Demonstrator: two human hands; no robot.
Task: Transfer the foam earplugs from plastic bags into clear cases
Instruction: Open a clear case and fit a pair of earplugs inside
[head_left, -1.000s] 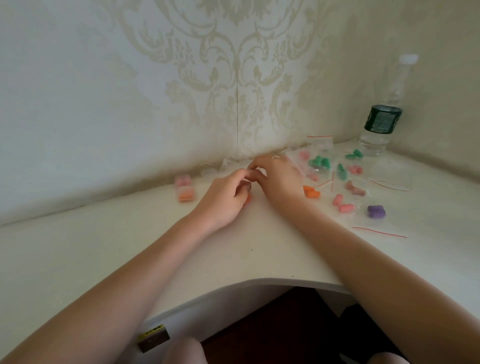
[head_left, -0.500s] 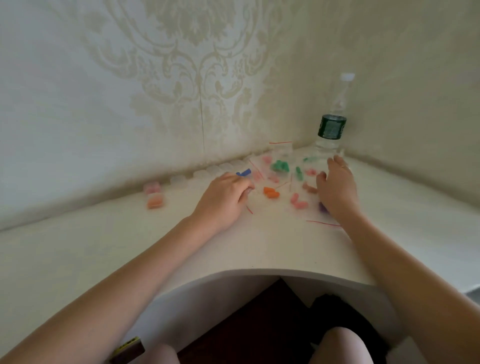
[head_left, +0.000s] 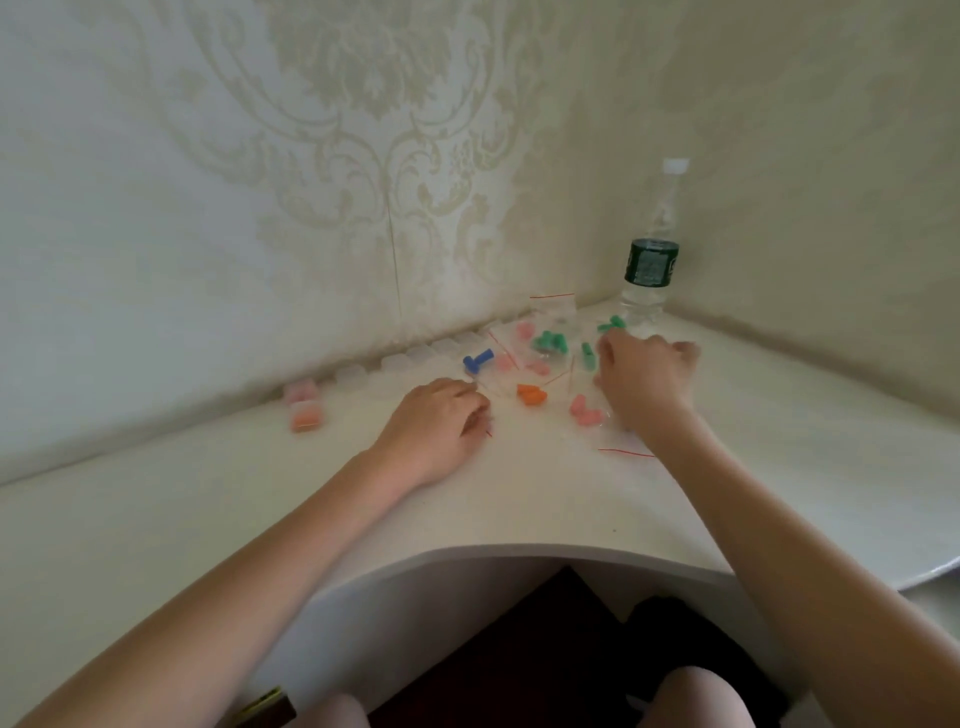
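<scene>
Hands (head_left: 540, 395) parted, right reaching mid-frame right.
Right hand (head_left: 641, 382), fingers loosely curled, now over bagged earplugs (head_left: 550, 342); left hand (head_left: 441, 421) rests curled on desk (head_left: 208, 509), grasp unclear; next bag likely.

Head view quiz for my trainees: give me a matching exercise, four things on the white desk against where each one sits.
Things:
1. clear plastic water bottle
2. blue foam earplugs
3. orange foam earplugs
4. orange-filled clear case

Places:
A. between the two hands
B. far left, near the wall
C. back right corner
D. just beyond the left hand

Pairs: 1-C, 2-D, 3-A, 4-B
</scene>
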